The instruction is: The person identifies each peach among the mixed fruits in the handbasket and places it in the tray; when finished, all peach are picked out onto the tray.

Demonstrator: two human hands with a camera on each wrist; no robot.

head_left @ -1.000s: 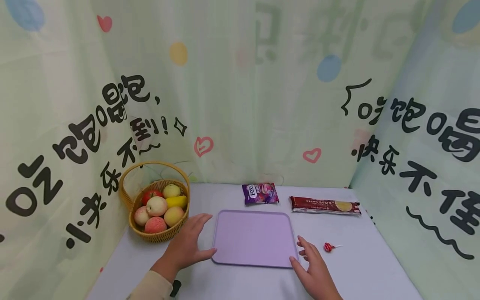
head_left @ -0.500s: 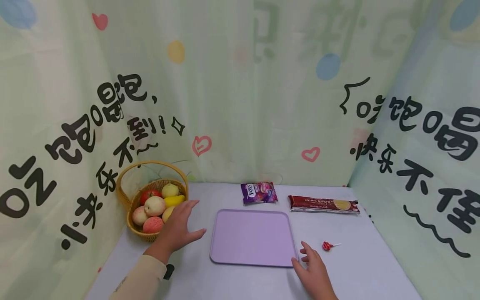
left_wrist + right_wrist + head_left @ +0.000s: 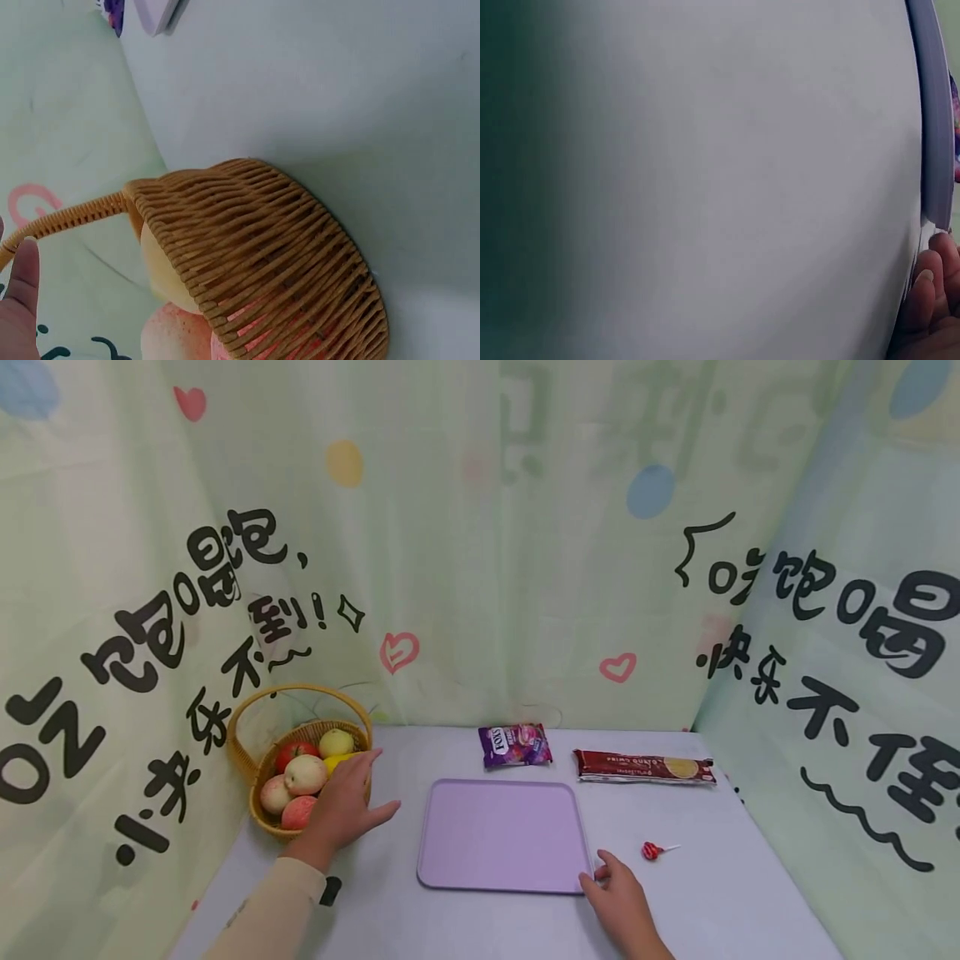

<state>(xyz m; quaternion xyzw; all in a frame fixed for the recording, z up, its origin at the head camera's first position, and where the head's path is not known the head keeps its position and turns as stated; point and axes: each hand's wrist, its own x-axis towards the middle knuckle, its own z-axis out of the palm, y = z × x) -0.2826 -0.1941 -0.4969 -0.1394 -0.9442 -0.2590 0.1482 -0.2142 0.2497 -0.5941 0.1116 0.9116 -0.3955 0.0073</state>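
Note:
My left hand (image 3: 341, 806), fingers straight and thumb spread, is at the right side of a wicker basket (image 3: 262, 802) and covers part of its fruit in the head view. Several fruits fill the basket, among them a pale peach (image 3: 305, 775), a red one (image 3: 296, 756) and a yellow-green one (image 3: 336, 743). The left wrist view shows the woven wall (image 3: 255, 255) close by, with a finger (image 3: 24, 274) overlapping the handle (image 3: 82, 214). Loosely bent and holding nothing, my right hand (image 3: 621, 902) is beside the front right corner of a purple tray (image 3: 502, 835).
Behind the tray lies a purple candy bag (image 3: 515, 746). A long dark red snack packet (image 3: 645, 768) lies to its right, and a red lollipop (image 3: 652, 851) is right of the tray. Printed curtains (image 3: 465, 568) enclose the white table (image 3: 450, 922) at the back and sides.
My left hand has moved left, from the tray's left side to the fruit basket. The right hand stays by the tray's corner, its fingers slightly more bent. The head view has shifted slightly.

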